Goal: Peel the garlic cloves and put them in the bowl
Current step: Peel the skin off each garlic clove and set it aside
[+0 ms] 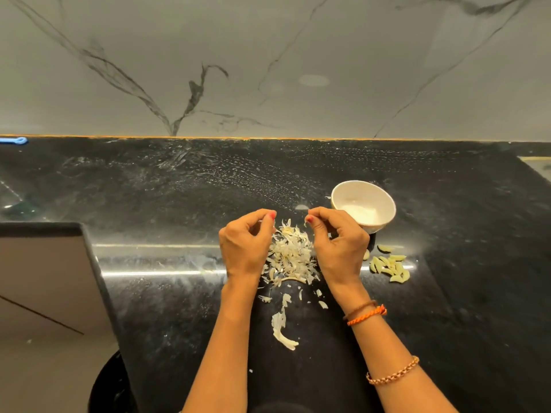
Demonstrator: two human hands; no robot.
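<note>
Black speckled stone counter (167, 293) ran beneath a grey, dark-veined marble wall (268, 55). Above a heap of white papery garlic skins (290, 254), both hands were raised with their fingers curled. The left hand (246, 242) had thumb and forefinger pressed together, though whether anything lay between them could not be told. The right hand (338, 239) pinched a small whitish scrap of skin (306, 223) at its fingertips. A round white ceramic bowl (383, 204) stood just beyond the right hand. Pale yellow peeled garlic cloves (389, 268) lay on the counter near the bowl, to the right of that hand. More loose skins (281, 326) were strewn between the forearms.
</note>
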